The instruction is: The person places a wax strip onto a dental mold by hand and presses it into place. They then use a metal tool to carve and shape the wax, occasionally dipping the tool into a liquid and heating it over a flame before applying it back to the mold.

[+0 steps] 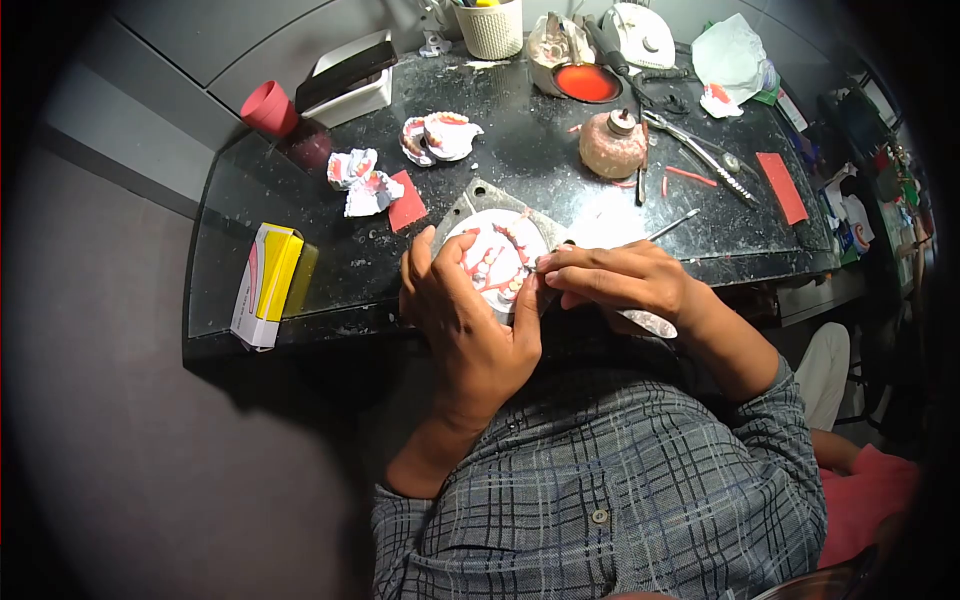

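A white plaster dental cast (pixel 508 222) with pink wax and teeth sits in a grey metal articulator (pixel 478 195) at the bench's front edge. My left hand (pixel 460 310) is closed around the cast's left side, thumb along its near edge. In my right hand (pixel 620 280), the fingers pinch a slim metal carving tool (pixel 676 223); its tip is at the wax on the cast's right side, and the shaft emerges beyond the knuckles. Below my right hand juts a pale speckled rounded piece (pixel 650 322), whose kind I cannot make out.
Behind stand another set of casts (pixel 440 137), a wax-smeared spirit burner (pixel 613 145) and a dish of red wax (pixel 587 83). Leftward are crumpled paper (pixel 362 183) and a yellow-white box (pixel 267 285). Metal tools (pixel 705 155) and a red wax sheet (pixel 782 187) lie rightward. Another person's pink sleeve (pixel 865 500) shows.
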`<state>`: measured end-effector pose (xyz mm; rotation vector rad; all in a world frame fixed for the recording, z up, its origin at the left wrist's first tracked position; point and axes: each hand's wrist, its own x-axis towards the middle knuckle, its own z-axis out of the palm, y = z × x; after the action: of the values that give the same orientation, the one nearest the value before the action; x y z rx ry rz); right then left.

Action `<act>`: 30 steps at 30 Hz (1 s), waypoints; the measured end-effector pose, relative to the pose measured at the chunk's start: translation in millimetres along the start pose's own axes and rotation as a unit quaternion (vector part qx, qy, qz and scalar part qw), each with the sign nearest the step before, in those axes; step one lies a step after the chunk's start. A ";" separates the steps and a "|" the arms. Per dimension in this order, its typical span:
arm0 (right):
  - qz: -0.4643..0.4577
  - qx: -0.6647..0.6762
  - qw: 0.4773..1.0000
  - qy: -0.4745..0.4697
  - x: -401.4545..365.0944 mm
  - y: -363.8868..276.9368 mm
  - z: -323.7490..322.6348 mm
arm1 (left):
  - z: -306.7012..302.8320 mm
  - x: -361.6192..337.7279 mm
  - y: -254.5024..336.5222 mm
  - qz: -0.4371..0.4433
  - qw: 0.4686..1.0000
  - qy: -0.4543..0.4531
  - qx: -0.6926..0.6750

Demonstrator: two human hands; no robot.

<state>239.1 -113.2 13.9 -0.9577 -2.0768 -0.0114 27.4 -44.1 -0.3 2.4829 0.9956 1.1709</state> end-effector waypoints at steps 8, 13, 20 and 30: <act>0.028 0.087 0.995 -0.045 3.0 3.3 -11.0 | -2.2 -0.6 1.7 -0.006 1.000 -0.010 -0.001; 0.009 0.026 0.999 -0.036 -0.6 4.8 -4.5 | -3.2 0.4 2.1 -0.006 1.000 -0.014 -0.001; 0.079 0.014 0.997 -0.004 4.2 -3.9 -10.4 | -2.2 -0.6 1.2 -0.006 1.000 -0.011 -0.007; 0.182 0.214 0.929 0.241 -10.5 14.9 -35.7 | -0.5 3.1 -9.3 0.011 0.998 -0.011 -0.061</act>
<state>276.7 -120.7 25.5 -0.9363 -1.3525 0.3518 23.9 -35.2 -2.3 2.4114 0.8651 1.1713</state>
